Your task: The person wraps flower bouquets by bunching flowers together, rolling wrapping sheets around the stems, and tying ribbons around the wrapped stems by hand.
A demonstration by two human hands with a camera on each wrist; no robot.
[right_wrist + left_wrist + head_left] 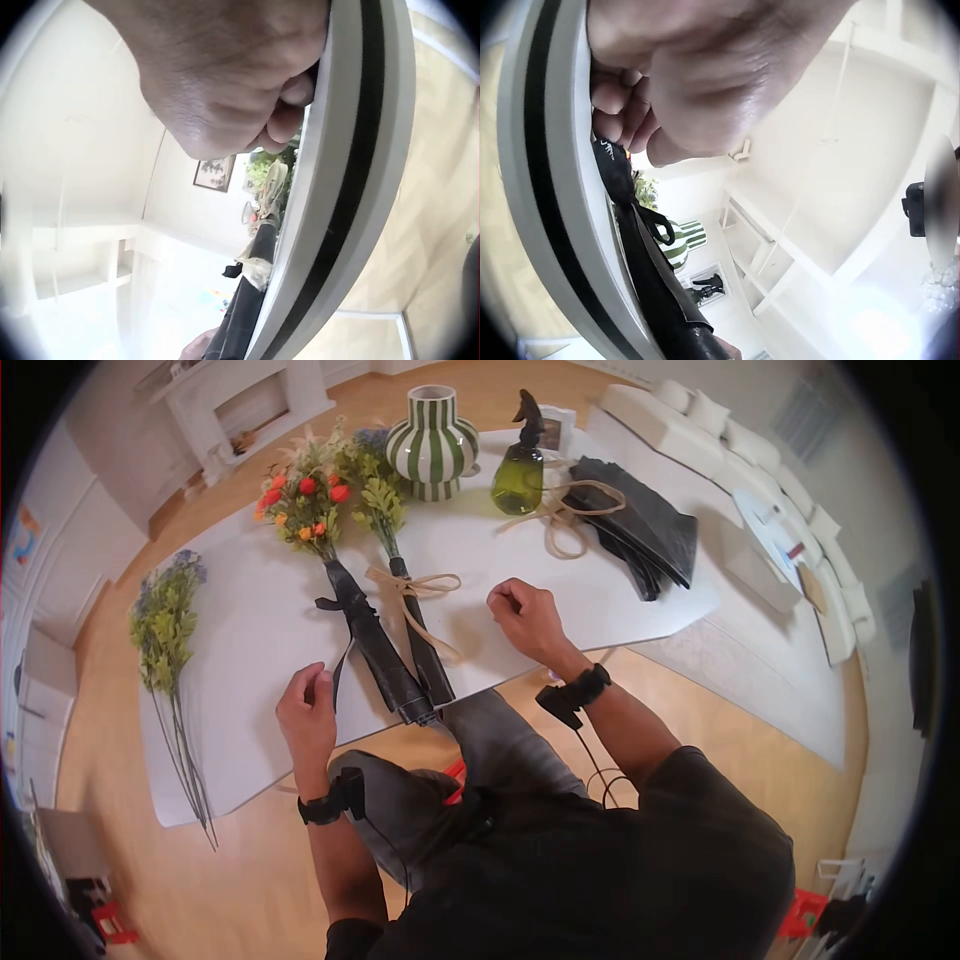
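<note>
My left hand [307, 710] rests at the table's near edge with its fingers loosely curled, holding nothing. Right of it lies a bouquet of red and orange flowers [308, 495], its stems in a black wrap [375, 655] tied with a dark ribbon. Next to that is a leafy green bunch [380, 510], also in a black wrap [432, 670], with a tan ribbon bow [425, 586]. My right hand [530, 622] lies on the table to the right of this bow, fingers curled and nothing held. Both wrist views show the curled fingers close over the tabletop.
Blue-flowered loose stems [165, 620] lie on the left of the white table [240, 690]. At the back stand a green-striped vase [432, 450] and a green spray bottle [518, 480]. Folded black sheeting [640, 520] and a loose tan ribbon [565, 540] lie at the right.
</note>
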